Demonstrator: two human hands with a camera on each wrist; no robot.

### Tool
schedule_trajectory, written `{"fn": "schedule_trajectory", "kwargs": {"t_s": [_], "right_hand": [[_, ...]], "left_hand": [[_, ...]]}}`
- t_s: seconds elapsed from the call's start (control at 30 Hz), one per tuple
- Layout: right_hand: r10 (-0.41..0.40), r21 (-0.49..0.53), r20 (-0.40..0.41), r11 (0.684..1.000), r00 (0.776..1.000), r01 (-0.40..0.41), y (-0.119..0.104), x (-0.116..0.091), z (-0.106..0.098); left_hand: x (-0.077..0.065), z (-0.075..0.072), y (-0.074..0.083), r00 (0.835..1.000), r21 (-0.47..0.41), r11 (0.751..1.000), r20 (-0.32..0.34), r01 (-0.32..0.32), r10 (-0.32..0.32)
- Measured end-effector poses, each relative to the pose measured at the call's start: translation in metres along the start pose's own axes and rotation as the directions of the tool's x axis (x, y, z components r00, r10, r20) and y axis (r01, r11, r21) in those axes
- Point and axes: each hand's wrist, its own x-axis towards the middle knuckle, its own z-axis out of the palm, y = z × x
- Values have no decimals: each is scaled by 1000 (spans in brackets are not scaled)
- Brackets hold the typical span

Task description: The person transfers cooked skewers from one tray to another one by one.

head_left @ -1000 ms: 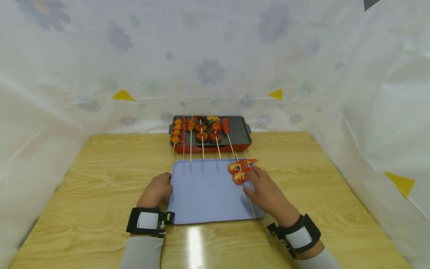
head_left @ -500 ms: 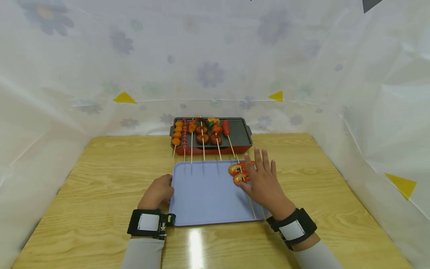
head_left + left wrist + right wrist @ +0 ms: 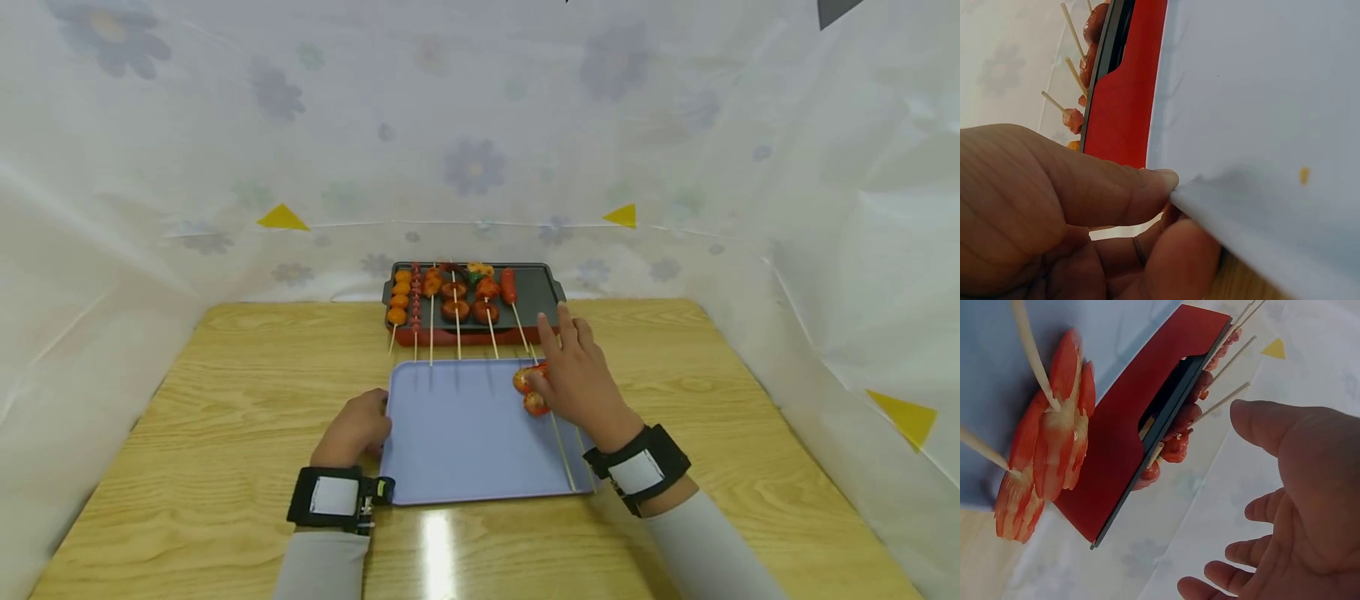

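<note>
My left hand (image 3: pixel 355 427) pinches the left rim of a pale blue-purple tray (image 3: pixel 450 442) between thumb and fingers; the left wrist view shows the thumb (image 3: pixel 1129 190) on top of the edge. Shrimp skewers (image 3: pixel 536 403) lie at the tray's right side, their sticks pointing toward the near edge. Over them hovers my right hand (image 3: pixel 581 387), fingers spread and holding nothing, hiding part of the shrimp. In the right wrist view, two shrimp skewers (image 3: pixel 1054 434) rest on the tray, apart from the open hand (image 3: pixel 1297 494).
Behind the tray stands a red and black grill (image 3: pixel 536 292) carrying several skewers, among them orange balls (image 3: pixel 399 302), mushrooms (image 3: pixel 455 311) and a sausage (image 3: pixel 508 286). Their sticks jut over the tray's far edge. A wooden table (image 3: pixel 247 417) lies beneath, with a flowered sheet (image 3: pixel 337 125) behind.
My right hand has come away from the shrimp, spread its fingers, and moved slightly forward toward the grill. The left hand keeps its hold on the tray rim; the tray looks unmoved.
</note>
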Motion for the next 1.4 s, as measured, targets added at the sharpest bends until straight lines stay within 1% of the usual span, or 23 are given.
{"fn": "schedule_trajectory", "kwargs": {"t_s": [0.1,0.23,0.3,0.37,0.47,0.6,0.83,0.93,1.03,1.17,1.3,1.4], "right_hand": [[-18,-37,-19,999,1000,18,0,10,3],[-50,-61,-53,997,997,47,3,22,10],[-50,-13,-69,999,996,49,5,28,15],[-27,58,-68,998,997,31,7,35,20],[38,190,-26,981,999,-33,9,46,26],[106,261,59,958,993,-118,11,60,31],[155,252,208,946,966,-206,17,79,36],[154,252,240,944,959,-214,23,85,38],[130,283,241,939,962,-198,29,88,36],[111,314,277,928,955,-199,34,92,31],[132,293,337,926,932,-237,36,100,25],[161,286,376,916,912,-280,37,106,20]], "left_hand": [[0,1,0,1000,-1,1000,-1,-7,7],[1,1,1,1000,11,1000,0,-10,10],[2,2,1,1000,15,1000,-1,-4,4],[3,2,0,1000,19,1000,-3,4,-3],[3,2,0,1000,16,1000,0,21,-21],[3,1,0,1000,12,999,3,30,-30],[3,1,-1,1000,17,1000,1,7,-7],[3,1,0,1000,23,1000,2,14,-14],[4,1,0,1000,35,999,3,21,-21],[4,1,0,1000,50,999,4,17,-17],[5,1,0,1000,52,998,8,28,-29],[5,1,0,1000,53,998,6,27,-28]]}}
